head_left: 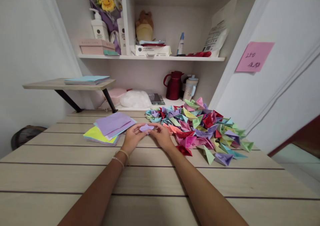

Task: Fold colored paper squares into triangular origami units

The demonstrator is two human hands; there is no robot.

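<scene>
A small folded piece of purple paper (146,128) is held between my two hands, just above the wooden table (150,179). My left hand (133,137) grips its left end, fingers curled behind it and thumb in front. On the other end, my right hand (161,136) is closed in the same way. To the left lies a fanned stack of purple sheets (113,123), overlapping a stack with a yellow sheet (96,135) on top. Right of my hands spreads a large heap of folded paper boats (197,127) in many colours.
A small raised shelf (47,84) on black brackets carries a stack of blue sheets (86,79). Behind the table stand a red jug (174,85) and a pale cup (190,88) beside a white plastic bag (135,99). A pink note (254,56) sticks to the right wall.
</scene>
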